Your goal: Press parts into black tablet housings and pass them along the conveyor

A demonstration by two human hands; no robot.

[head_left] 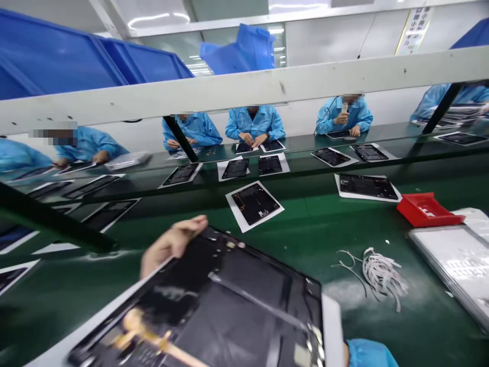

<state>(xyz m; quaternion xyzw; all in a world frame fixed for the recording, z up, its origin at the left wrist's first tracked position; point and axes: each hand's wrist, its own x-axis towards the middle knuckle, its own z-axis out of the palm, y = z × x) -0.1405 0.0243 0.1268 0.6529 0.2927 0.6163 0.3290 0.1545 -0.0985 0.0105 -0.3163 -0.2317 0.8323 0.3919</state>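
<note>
A black tablet housing (244, 285), its inside facing up, is raised and tilted close to the camera, with a white sheet (333, 326) under it. An orange-gold flex cable (168, 344) runs along its near part. At the far left edge my left hand (171, 244) is closed on the housing, fingers at its corner. Only a sliver of my right hand (346, 352) shows beside the sheet's right edge, below a blue sleeve (370, 352); its fingers are hidden.
Another tablet housing (255, 203) lies on the green bench (301, 255). At right are white strips (382, 275), a red tray (430, 210) and a stack of clear-covered panels (458, 270). A dark post (53, 216) crosses at left. Several co-workers in blue sit opposite.
</note>
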